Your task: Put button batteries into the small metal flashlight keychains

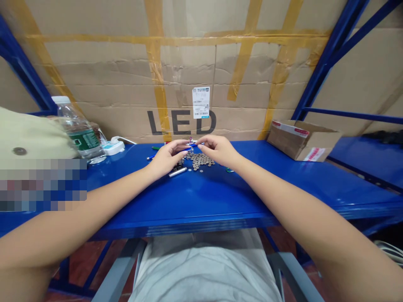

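My left hand [168,159] and my right hand [219,150] meet over the middle of the blue table. Between their curled fingertips is a slim blue tube [191,147], pinched from both sides; the fingers hide part of it. Just below lies a heap of small round metal discs [201,161], like button cells. A silver cylinder [178,172] rests in front of my left hand, next to small dark pieces partly covered by that hand. Further left, a blue pen-like tube [150,158] and a green one [155,147] lie on the table. A green ring-shaped piece [229,170] sits under my right wrist.
A clear plastic bottle [83,134] with a green label stands at the left, beside a white power strip [113,147] and a pale cloth item [31,130]. An open cardboard box [302,140] sits at the right. Taped cardboard [126,92] forms the back wall.
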{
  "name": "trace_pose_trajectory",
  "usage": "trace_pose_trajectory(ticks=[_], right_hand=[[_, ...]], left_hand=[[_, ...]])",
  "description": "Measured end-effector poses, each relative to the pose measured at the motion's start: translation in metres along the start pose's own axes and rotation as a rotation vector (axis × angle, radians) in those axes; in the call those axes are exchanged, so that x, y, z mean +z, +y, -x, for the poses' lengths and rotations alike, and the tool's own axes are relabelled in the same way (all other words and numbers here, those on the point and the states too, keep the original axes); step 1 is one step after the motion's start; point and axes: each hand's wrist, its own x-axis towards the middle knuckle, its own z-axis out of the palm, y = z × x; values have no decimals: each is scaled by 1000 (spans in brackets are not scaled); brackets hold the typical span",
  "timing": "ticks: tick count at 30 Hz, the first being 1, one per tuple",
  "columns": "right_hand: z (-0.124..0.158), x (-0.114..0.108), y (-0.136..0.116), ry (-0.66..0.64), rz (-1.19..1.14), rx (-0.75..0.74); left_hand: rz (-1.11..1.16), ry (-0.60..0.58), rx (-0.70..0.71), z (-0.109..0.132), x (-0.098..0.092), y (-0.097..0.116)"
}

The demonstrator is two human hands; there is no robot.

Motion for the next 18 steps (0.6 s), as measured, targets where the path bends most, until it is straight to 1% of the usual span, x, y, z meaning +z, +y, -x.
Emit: trace_pose_trajectory(ticks=[1, 2, 4, 6, 7, 9, 13, 18], right_hand=[[0, -3, 0, -12, 22, 28], [0, -5, 0, -55, 54, 56], [0, -9, 2, -204, 137, 102], [1, -10, 5, -370, 215, 115], [2, -10, 6, -433, 243, 112], [3, -8, 8, -515, 285, 94], [2, -3, 8, -594, 332, 83], [2, -2, 8, -597, 329, 115]], left_hand=[[0, -3, -7, 0, -1, -1], [-1, -6, -16, 0, -2, -3], [-15, -8, -35, -1, -2, -6], [-45, -4, -30, 0, -3, -9], [-67, -8, -14, 0, -3, -9], [-135, -24, 24, 1, -3, -10], [-233, -28, 44, 2, -3, -7], [-172, -42, -1, 3, -1, -1]])
